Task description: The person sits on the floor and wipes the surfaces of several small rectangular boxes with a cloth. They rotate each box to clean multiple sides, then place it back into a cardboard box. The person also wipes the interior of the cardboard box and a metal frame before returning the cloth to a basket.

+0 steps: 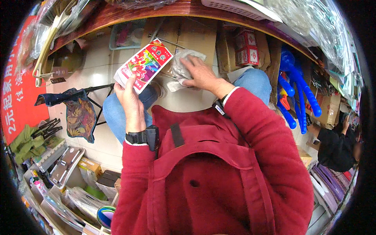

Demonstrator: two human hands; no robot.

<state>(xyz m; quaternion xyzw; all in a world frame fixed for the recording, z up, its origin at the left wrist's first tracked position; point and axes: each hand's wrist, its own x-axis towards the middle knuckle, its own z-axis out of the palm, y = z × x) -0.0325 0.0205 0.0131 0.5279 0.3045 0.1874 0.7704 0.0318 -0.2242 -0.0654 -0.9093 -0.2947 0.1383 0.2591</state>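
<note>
My left hand (130, 102) grips the lower end of a flat red packet (147, 62) with a colourful printed front and a white lower edge. The packet is tilted, its printed face turned up, above my left knee. Just to the right of it, my right hand (203, 75) is closed on a crumpled grey-white cloth (179, 72). Part of the cloth hangs below the fingers, and the palm side of this hand is hidden. Cloth and packet are close together; whether they touch I cannot tell.
Ahead runs a wooden shelf edge (188, 11), with a cardboard box (197, 35) and red boxes (247, 49) beneath. A folding stool (81, 113) stands left, blue inflatables (300, 88) hang right. Goods crowd the lower left. Another person (337, 149) in black is at far right.
</note>
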